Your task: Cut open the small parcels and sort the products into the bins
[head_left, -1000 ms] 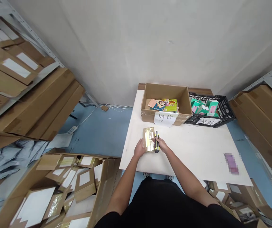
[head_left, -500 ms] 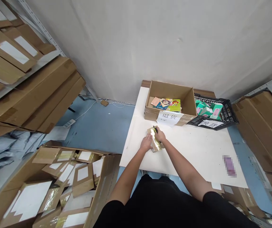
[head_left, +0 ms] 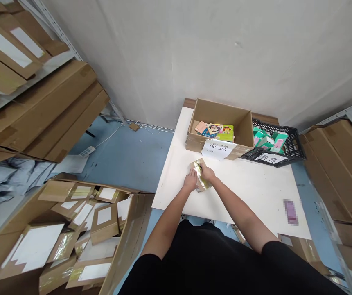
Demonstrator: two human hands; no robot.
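A small cardboard parcel (head_left: pixel 196 167) wrapped in shiny tape lies on the white table (head_left: pixel 256 188). My left hand (head_left: pixel 191 180) rests on its near left edge, fingers curled against it. My right hand (head_left: pixel 207 174) lies over the parcel's right side, closed round a yellow and black utility knife that is mostly hidden under the fingers.
An open cardboard box (head_left: pixel 222 123) with colourful booklets and a paper label stands at the table's back. A black crate (head_left: pixel 278 143) of green boxes sits to its right. A big carton (head_left: pixel 71 229) of labelled parcels stands on the floor at left. Stacked flat cartons (head_left: pixel 341 164) flank both sides.
My right hand, with the knife, has moved from beside the parcel onto its top. The parcel has turned slightly. The view has shifted a little.
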